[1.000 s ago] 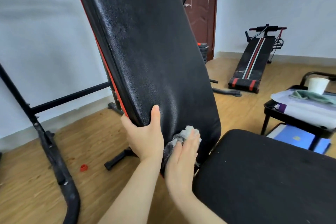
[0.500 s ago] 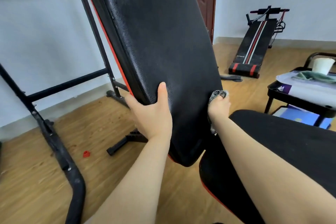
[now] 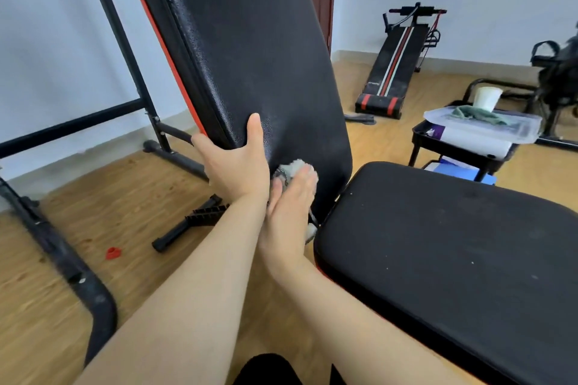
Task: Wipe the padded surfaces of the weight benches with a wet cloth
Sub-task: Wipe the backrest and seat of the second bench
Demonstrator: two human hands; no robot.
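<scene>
A black padded backrest [image 3: 250, 50] with a red edge stands steeply tilted in front of me. My left hand [image 3: 237, 162] grips its lower left edge, thumb on the front face. My right hand [image 3: 289, 209] presses a grey-white cloth [image 3: 292, 167] flat against the bottom of the backrest, right beside my left hand. Part of the cloth hangs below my palm. The black padded seat [image 3: 453, 253] lies level to the right, specked with dust.
The black metal frame [image 3: 62, 247] runs along the floor at left. A red cap [image 3: 113, 252] lies on the wood floor. A second bench [image 3: 394, 72] slopes near the far wall. A small black table [image 3: 450, 150] holds a tray, a green cloth [image 3: 478, 114] and a white cup [image 3: 486, 97].
My right hand swept the cloth from the backrest's right edge back left and down to its lower middle. My left hand kept its grip on the left edge.
</scene>
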